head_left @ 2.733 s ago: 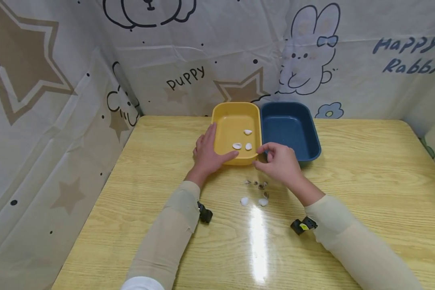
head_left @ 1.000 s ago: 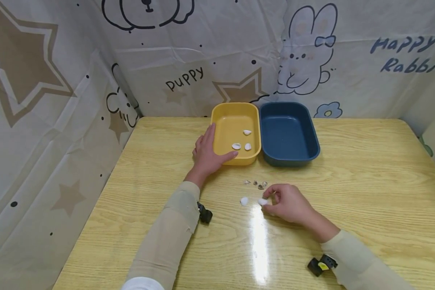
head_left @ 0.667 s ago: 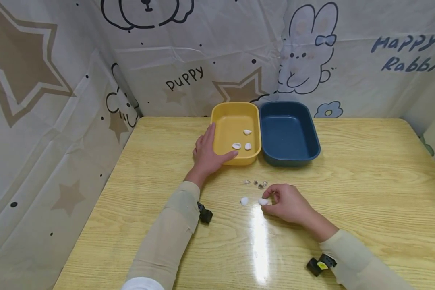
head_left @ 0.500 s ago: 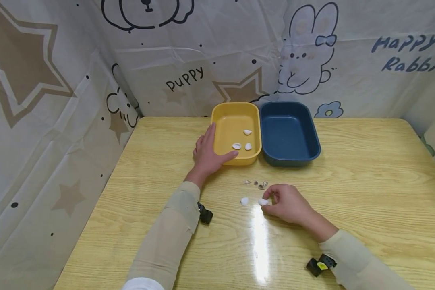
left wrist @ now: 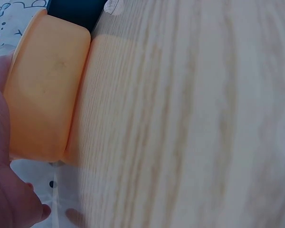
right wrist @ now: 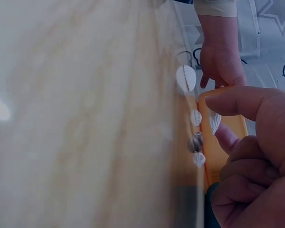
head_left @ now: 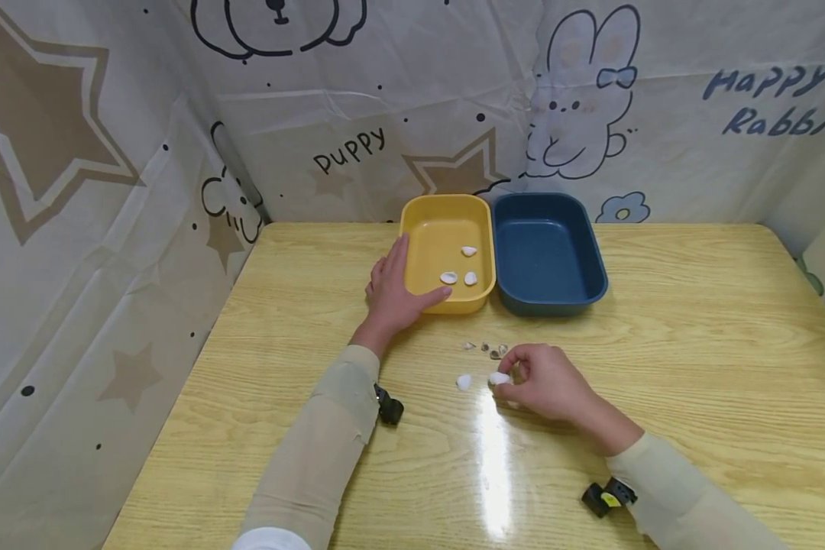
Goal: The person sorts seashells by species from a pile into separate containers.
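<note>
My right hand [head_left: 546, 382] pinches a white seashell [head_left: 499, 378] between thumb and index finger, low over the table. In the right wrist view the ribbed shell [right wrist: 214, 123] shows between those fingertips. Another white shell [head_left: 464, 382] lies just left of it, and several small brownish shells [head_left: 494, 354] lie a little farther back. My left hand [head_left: 393, 298] rests at the near left corner of a yellow bin [head_left: 447, 305], fingers straight along its side wall and thumb over the front rim. Inside the bin are three white shells [head_left: 449, 278].
A dark blue bin [head_left: 553, 305] stands right beside the yellow one. Both are at the back of the wood-grain table [head_left: 694, 344], near a curtain [head_left: 454, 92] printed with cartoons. Each wrist wears a small black camera [head_left: 389, 405].
My right hand came from the yellow bin's near right corner to the white shell on the table and pinches it, shifting very slightly since. My left hand stays in place.
</note>
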### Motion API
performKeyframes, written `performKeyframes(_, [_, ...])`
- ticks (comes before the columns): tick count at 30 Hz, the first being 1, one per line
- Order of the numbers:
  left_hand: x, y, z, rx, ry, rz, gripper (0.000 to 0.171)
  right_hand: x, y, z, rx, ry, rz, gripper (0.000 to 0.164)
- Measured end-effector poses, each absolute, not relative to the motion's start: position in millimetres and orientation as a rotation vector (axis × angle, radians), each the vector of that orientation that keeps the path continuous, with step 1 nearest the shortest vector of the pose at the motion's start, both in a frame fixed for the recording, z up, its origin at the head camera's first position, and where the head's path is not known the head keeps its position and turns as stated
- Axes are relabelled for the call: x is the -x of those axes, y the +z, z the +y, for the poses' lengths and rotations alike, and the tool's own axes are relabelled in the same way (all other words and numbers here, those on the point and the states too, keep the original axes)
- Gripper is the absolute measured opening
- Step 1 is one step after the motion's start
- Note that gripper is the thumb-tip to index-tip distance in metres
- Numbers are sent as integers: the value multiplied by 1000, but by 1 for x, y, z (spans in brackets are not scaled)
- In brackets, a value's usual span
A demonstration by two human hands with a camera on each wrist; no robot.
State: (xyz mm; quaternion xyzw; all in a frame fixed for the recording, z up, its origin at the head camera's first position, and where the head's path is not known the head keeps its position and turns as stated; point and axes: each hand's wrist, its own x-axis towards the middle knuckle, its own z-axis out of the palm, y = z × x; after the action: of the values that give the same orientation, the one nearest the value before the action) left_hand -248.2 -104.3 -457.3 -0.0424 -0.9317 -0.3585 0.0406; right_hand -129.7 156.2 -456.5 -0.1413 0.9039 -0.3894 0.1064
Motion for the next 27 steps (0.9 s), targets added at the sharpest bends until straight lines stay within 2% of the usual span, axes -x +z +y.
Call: performKeyframes(27, [250, -459, -105, 124, -1060, -2863, 122, 162, -403, 149, 532, -1243, 2782, 20])
